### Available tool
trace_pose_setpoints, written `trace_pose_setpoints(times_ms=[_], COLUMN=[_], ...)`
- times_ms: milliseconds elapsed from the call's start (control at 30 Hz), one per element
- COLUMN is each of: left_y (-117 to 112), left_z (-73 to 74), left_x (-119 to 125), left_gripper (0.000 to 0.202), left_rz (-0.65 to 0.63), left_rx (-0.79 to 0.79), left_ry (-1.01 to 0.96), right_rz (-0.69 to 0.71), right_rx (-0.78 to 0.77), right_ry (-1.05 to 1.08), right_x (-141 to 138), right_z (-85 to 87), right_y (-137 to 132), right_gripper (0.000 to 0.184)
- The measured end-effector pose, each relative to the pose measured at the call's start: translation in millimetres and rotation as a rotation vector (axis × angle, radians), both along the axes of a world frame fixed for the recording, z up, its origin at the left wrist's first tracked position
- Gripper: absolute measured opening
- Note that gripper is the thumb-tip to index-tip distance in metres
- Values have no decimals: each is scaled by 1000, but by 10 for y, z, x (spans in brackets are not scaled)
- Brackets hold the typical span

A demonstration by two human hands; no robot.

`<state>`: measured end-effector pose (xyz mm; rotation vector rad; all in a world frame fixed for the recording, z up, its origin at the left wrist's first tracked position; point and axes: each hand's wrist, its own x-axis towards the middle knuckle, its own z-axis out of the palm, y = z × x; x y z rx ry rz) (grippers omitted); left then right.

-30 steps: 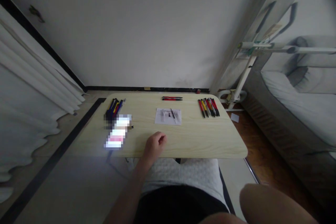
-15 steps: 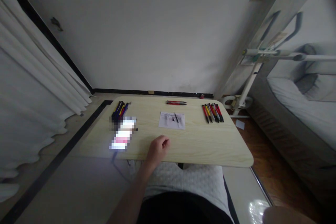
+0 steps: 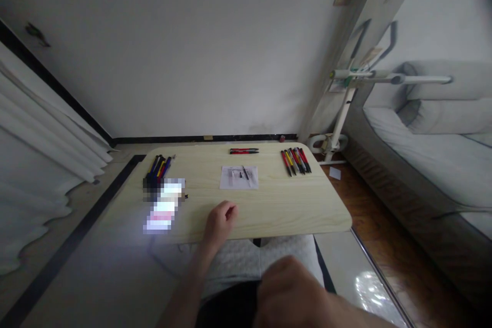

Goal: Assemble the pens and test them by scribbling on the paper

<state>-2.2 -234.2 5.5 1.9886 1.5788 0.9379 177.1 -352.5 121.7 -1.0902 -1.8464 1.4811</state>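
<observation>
My left hand (image 3: 219,223) rests on the near edge of a light wooden table (image 3: 292,210), its fingers curled in with nothing visible in them. My right hand (image 3: 292,294) is close to the camera below the table, blurred, its fingers not readable. On the table lie a sheet of paper (image 3: 239,177) with a pen on it, a pair of red pens (image 3: 244,151) behind it, a row of red, yellow and black pens (image 3: 295,161) at the right, and a bunch of blue, yellow and black pens (image 3: 157,166) at the left.
A blurred-out object (image 3: 163,205) lies on the table's left part. White curtains (image 3: 42,164) hang at the left. A bed (image 3: 426,154) and a white stand (image 3: 342,113) are at the right. A plain wall rises behind the table.
My right hand has come up into view at the bottom, in front of my lap. The view has shifted slightly. My left hand stays on the table edge.
</observation>
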Motion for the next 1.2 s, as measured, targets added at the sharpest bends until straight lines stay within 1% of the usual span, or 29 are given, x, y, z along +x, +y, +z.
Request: trace_pose_setpoints(times_ms=[33,67,100,133,167,233,300,333,367,400,467,500,567,667,767,933,1033,1200], left_y=[-1,-1,-1,-1,0,2,4,4,4,3,1,1,-1,-1,-1,-7,-11,-5], left_z=[4,8,12,16,20,29,42,49,56,63,73,75,74,69,68,65,49,14], left_x=[-2,-4,-5,-6,-7,-6,-3,-2,0,1,2,3,2,1,-1,-4,-6,-16], left_gripper=[21,20,20,21,21,22,23,23,23,23,23,23,23,22,21,22,22,23], left_rz=[0,0,0,2,2,4,8,9,10,10,6,5,5,10,5,5,6,1], left_rx=[3,4,5,3,1,1,9,13,18,19,17,17,21,30,29,36,39,32], left_ry=[-7,-12,-15,-14,-9,2,9,9,8,6,-2,-7,-17,-21,-17,-22,-34,-24], right_rz=[45,133,114,67,15,-89,-297,-406,-499,-588,-698,-745,-758,-696,-633,-622,-606,-560], right_rx=[36,121,181,189,162,46,-95,-169,-264,-371,-555,-612,-683,-741,-777,-785,-801,-767], right_ry=[-2,-28,-72,-116,-156,-182,-145,-104,-60,-31,62,143,299,443,497,550,583,593], right_x=[-67,-120,-151,-155,-129,8,224,342,457,562,726,782,847,872,871,881,893,928], right_z=[-88,-218,-390,-598,-830,-1315,-1739,-1905,-2034,-2129,-2228,-2245,-2239,-2195,-2158,-2152,-2199,-2321], right_y=[111,195,248,273,276,255,248,260,282,311,380,413,470,523,539,524,519,516], right_gripper=[11,14,19,22,23,20,21,24,27,31,33,33,30,24,23,23,23,24])
